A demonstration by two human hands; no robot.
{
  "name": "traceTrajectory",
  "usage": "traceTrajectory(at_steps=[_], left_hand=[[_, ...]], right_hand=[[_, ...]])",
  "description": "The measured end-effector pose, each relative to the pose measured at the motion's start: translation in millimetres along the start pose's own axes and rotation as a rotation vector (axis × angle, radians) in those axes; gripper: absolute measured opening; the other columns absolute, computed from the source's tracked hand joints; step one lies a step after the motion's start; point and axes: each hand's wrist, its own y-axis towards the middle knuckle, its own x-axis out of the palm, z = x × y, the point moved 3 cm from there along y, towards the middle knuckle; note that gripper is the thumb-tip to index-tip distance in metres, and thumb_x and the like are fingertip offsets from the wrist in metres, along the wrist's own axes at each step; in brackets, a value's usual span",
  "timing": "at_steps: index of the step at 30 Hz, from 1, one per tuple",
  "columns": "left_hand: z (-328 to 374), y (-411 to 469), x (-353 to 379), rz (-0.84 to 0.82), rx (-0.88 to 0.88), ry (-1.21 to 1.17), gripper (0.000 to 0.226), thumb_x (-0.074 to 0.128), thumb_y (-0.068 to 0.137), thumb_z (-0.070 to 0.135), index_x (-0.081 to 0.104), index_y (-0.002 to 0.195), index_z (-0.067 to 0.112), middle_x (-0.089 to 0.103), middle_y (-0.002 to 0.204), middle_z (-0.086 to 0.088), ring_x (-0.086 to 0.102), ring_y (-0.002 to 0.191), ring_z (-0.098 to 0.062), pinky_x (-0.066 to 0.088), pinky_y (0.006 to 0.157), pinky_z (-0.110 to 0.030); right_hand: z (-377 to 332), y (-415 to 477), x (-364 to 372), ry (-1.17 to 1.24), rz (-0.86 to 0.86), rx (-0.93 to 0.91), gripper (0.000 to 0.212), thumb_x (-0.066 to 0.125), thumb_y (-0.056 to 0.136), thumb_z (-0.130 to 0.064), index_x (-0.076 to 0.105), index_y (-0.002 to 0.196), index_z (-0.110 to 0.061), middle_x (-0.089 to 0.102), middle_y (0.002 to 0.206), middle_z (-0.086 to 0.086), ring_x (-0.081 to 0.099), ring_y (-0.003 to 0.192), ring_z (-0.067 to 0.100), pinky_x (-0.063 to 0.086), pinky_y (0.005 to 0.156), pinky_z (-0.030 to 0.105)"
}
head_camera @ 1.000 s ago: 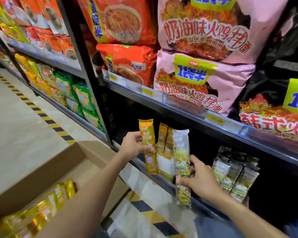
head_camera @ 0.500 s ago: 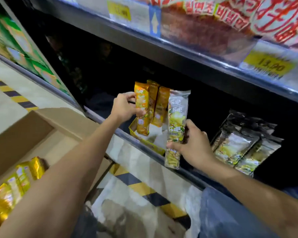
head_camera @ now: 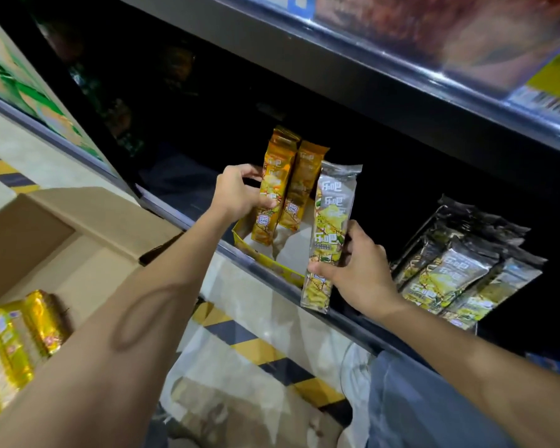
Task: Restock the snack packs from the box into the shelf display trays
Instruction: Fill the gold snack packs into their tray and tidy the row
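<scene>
Left hand (head_camera: 236, 194) grips orange pack (head_camera: 274, 192) standing in yellow tray (head_camera: 272, 265); right hand (head_camera: 356, 270) pinches silver pack (head_camera: 332, 221) at shelf edge.

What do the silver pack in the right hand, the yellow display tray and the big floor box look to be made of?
Silver snack pack: glossy metallised plastic film, judging by its sheen and crimped top seal.
Yellow display tray: probably thin printed card, with a folded rim and a matte white inside.
Box: plain brown cardboard, matte, with folded flaps.

shelf unit (head_camera: 337, 72): black, interior dim | floor (head_camera: 249, 295): pale, glossy | hazard stripe (head_camera: 259, 350): yellow-black, alongside shelving
</scene>
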Motion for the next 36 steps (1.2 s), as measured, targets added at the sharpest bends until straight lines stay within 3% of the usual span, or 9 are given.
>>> traceTrajectory(at_steps=[9,20,23,25,29,32,36], left_hand=[[-17.1,7.5,-3.6,-0.001,-0.053,-0.181,0.032,0.078,0.066,-0.006,0.065,0.087,0.015,0.069,0.094,-0.009,0.068,0.09,-0.028,0.054,0.087,-0.052],[-14.3,4.2,-4.6,-0.023,-0.052,-0.151,0.036,0.076,0.071,-0.002,0.065,0.105,0.004,0.067,0.104,-0.011,0.067,0.097,-0.027,0.054,0.088,-0.049],[-6.7,-3.3,-10.5,-0.002,-0.055,-0.044,0.053,0.079,0.072,0.006,0.059,0.121,0.005,0.064,0.116,-0.01,0.065,0.101,-0.025,0.052,0.093,-0.043],[1.0,-11.6,-14.5,0.001,-0.006,0.097,0.066,0.08,0.072,0.015,0.053,0.131,0.01,0.059,0.128,-0.008,0.058,0.113,-0.024,0.048,0.098,-0.037],[18.8,-36.3,-18.4,-0.054,0.118,0.477,0.08,0.075,0.078,0.033,0.035,0.145,0.018,0.033,0.152,-0.006,0.031,0.14,-0.026,0.03,0.114,-0.042],[36.2,-59.8,-19.0,-0.109,0.162,0.666,0.082,0.068,0.083,0.039,0.022,0.149,0.02,0.016,0.158,-0.004,0.013,0.146,-0.026,0.019,0.117,-0.046],[62.9,-96.1,-13.0,-0.132,0.22,0.784,0.082,0.063,0.085,0.043,0.018,0.15,0.019,0.013,0.159,-0.005,0.008,0.147,-0.028,0.015,0.117,-0.047]], right_hand=[[1.6,0.1,8.3,0.036,-0.015,-0.019,0.055,0.079,0.067,-0.037,0.045,0.109,-0.039,0.064,0.106,0.004,0.057,0.108,0.027,0.051,0.089,0.046],[2.8,2.9,9.6,0.033,0.014,-0.045,0.057,0.08,0.067,-0.037,0.045,0.112,-0.039,0.063,0.108,0.007,0.057,0.105,0.029,0.051,0.089,0.046],[1.0,2.6,10.0,0.042,0.02,-0.038,0.058,0.08,0.066,-0.037,0.044,0.112,-0.039,0.062,0.109,0.007,0.058,0.105,0.028,0.051,0.09,0.045],[-2.8,0.6,8.4,0.05,0.027,-0.039,0.058,0.08,0.067,-0.037,0.045,0.113,-0.038,0.062,0.109,0.007,0.059,0.103,0.027,0.051,0.09,0.044],[-13.2,-11.2,-1.0,0.037,0.018,-0.051,0.055,0.08,0.068,-0.037,0.046,0.111,-0.031,0.062,0.104,0.006,0.055,0.102,0.027,0.048,0.085,0.038],[-26.9,-30.8,-20.2,0.031,0.043,-0.11,0.048,0.08,0.071,-0.031,0.047,0.106,-0.024,0.06,0.093,0.0,0.05,0.097,0.025,0.043,0.076,0.034],[-36.2,-68.2,-50.1,0.01,0.061,-0.168,0.045,0.079,0.073,-0.022,0.037,0.091,-0.026,0.044,0.069,-0.011,0.043,0.064,0.01,0.034,0.055,0.029]])
